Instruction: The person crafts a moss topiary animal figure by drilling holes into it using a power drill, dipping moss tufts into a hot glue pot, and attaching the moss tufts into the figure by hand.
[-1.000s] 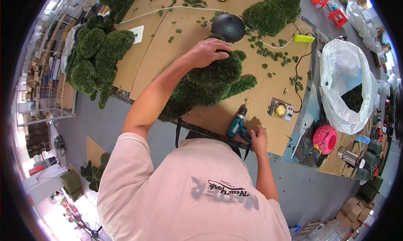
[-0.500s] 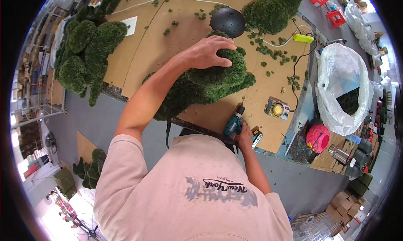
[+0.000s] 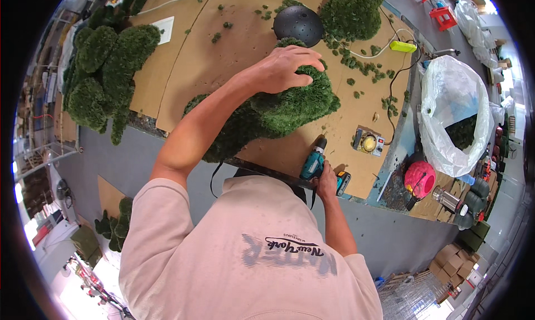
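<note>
In the middle of the cardboard-covered table sits a bushy piece of artificial green foliage [image 3: 301, 105]. My left hand [image 3: 287, 69] arches over its far top edge, thumb and fingers bent around the greenery; the fingertips are partly lost in it. Nearer to me, at the table's front edge, my right hand [image 3: 327, 182] is closed around the handle of a teal and black cordless drill [image 3: 314, 163]. The drill's chuck points away from me, close to the foliage but apart from it. Beyond my left hand stands a black dome with small holes [image 3: 298, 25].
More foliage [image 3: 108, 61] hangs over the table's left edge, and another bush [image 3: 354, 13] stands far right. A small device with a round yellowish top [image 3: 369, 144] has a cable. To the right are a clear plastic bag [image 3: 454, 111] and a pink container [image 3: 419, 179].
My left hand has shifted slightly to the right over the foliage. The drill in my right hand has moved a little to the right. The whole view has shifted slightly.
</note>
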`<state>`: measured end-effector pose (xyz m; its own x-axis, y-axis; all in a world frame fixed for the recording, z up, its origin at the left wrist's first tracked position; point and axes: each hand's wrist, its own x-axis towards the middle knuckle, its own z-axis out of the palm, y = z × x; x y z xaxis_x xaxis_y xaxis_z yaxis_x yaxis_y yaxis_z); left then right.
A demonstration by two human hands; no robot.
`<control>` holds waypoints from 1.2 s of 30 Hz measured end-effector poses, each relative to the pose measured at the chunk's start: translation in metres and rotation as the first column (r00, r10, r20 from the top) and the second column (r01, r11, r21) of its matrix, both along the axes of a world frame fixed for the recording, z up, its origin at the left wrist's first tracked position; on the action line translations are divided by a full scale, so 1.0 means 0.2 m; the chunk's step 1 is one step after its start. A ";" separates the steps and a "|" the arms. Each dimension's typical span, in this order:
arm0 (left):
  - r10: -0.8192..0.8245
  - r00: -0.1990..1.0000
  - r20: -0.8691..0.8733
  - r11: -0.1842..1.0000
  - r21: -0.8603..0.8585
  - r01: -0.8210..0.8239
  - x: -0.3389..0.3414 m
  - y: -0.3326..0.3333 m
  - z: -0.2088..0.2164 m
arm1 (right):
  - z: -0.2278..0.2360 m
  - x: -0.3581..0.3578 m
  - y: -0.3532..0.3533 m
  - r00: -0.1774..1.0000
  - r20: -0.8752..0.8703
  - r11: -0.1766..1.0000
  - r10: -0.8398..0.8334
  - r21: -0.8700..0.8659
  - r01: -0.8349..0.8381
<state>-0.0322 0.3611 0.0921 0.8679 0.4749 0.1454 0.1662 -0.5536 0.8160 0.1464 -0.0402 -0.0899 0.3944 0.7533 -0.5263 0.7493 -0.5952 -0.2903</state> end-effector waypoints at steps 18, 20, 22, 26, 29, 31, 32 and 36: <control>0.004 0.867 -0.498 0.981 0.171 0.094 0.31 -0.04 0.13 | -0.15 -0.04 -0.05 0.988 0.040 0.988 -0.148 0.048 0.146; 0.004 0.862 -0.507 0.978 0.180 0.101 0.30 -0.06 0.12 | -0.14 -0.04 -0.05 0.986 0.021 0.985 -0.166 0.046 0.165; 0.011 0.860 -0.511 0.977 0.188 0.099 0.30 -0.06 0.11 | -0.07 -0.04 -0.01 0.983 -0.001 0.982 -0.184 0.042 0.184; 0.043 0.903 -0.428 0.961 0.263 0.079 0.26 -0.06 0.05 | 0.34 -0.05 0.26 0.995 -0.094 0.817 -0.030 0.572 0.078; 0.030 0.912 -0.409 0.960 0.265 0.087 0.27 -0.07 0.08 | 0.70 -0.08 0.60 0.973 -0.225 0.596 0.052 0.789 0.151; 0.027 0.915 -0.402 0.959 0.270 0.090 0.28 -0.07 0.09 | 0.78 -0.11 0.77 0.967 -0.244 0.553 0.073 0.816 0.165; 0.027 0.912 -0.409 0.961 0.263 0.089 0.28 -0.07 0.09 | 0.80 -0.12 0.83 0.959 -0.267 0.517 0.097 0.837 0.180; 0.048 0.910 -0.411 0.964 0.257 0.066 0.26 -0.08 0.10 | 0.78 -0.17 0.94 0.952 -0.302 0.582 0.054 0.784 0.216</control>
<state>0.0203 0.3444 0.1119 0.8808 0.4612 -0.1073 0.4483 -0.7390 0.5029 0.1132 0.1479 0.0665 0.4230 0.8868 0.1859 0.5213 -0.0703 -0.8505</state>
